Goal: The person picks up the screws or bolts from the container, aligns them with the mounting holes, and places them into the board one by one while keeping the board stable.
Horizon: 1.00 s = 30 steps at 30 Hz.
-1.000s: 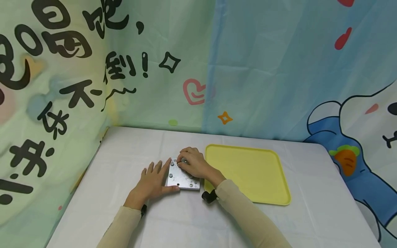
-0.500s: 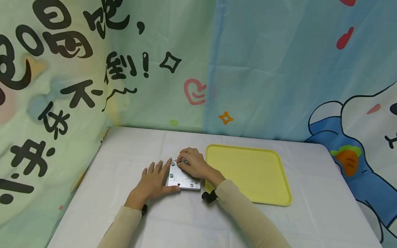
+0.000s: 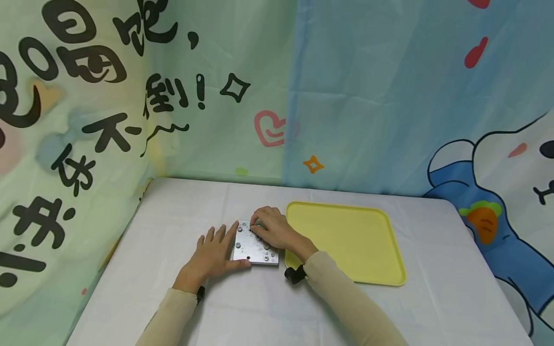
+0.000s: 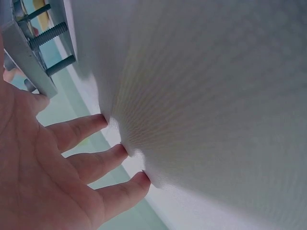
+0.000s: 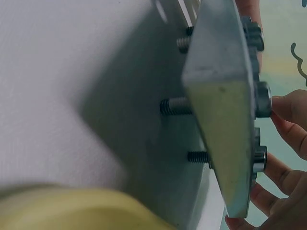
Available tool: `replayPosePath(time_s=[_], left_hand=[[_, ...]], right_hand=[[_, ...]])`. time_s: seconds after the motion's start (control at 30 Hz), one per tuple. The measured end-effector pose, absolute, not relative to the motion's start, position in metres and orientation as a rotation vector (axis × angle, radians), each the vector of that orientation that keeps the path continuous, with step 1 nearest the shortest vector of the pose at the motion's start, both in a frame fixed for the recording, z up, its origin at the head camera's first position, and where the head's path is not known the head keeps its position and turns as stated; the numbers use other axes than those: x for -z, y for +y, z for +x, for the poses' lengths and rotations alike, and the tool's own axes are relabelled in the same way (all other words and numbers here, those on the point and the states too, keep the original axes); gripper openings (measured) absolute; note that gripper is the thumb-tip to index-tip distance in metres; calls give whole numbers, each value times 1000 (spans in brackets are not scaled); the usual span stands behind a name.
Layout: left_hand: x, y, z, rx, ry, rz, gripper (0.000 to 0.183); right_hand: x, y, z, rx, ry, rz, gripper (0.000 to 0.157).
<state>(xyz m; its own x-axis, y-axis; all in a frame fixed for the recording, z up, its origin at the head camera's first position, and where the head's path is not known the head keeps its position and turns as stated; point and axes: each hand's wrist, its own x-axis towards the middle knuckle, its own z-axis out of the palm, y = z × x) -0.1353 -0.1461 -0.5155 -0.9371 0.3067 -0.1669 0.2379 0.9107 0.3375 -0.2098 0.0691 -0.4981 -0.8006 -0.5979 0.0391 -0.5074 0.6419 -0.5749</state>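
Note:
A silvery metal plate (image 3: 248, 252) lies on the white-covered table, with several bolts in it. Their threaded ends jut from its underside in both wrist views, as on this bolt (image 5: 176, 106). My left hand (image 3: 211, 257) is spread at the plate's left side, forefinger at the far corner and thumb along the front edge; its other fingertips (image 4: 139, 179) press the cloth. Over the plate's far part, my right hand (image 3: 274, 231) has curled fingers, thumb and forefinger pinching at a bolt head (image 5: 263, 99). The exact grip is partly hidden behind that head.
A yellow tray (image 3: 346, 245) lies just right of the plate, partly under the right forearm. The white tablecloth (image 3: 195, 202) reaches back to printed curtains (image 3: 368, 96) behind and at the left. Dark wrist cameras (image 3: 295, 275) sit at the wrists.
My right hand's fingertips have shifted slightly to the right over the plate, uncovering a dark spot on its surface. The left hand, plate and tray stay in place.

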Motion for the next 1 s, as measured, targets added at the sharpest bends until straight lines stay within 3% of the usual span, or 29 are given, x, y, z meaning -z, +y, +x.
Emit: replayPosePath(time_s=[1.0], left_hand=[[521,-145,-137,-455,2878,414,111]], right_hand=[[497,75,-207,820,2729,-886,5]])
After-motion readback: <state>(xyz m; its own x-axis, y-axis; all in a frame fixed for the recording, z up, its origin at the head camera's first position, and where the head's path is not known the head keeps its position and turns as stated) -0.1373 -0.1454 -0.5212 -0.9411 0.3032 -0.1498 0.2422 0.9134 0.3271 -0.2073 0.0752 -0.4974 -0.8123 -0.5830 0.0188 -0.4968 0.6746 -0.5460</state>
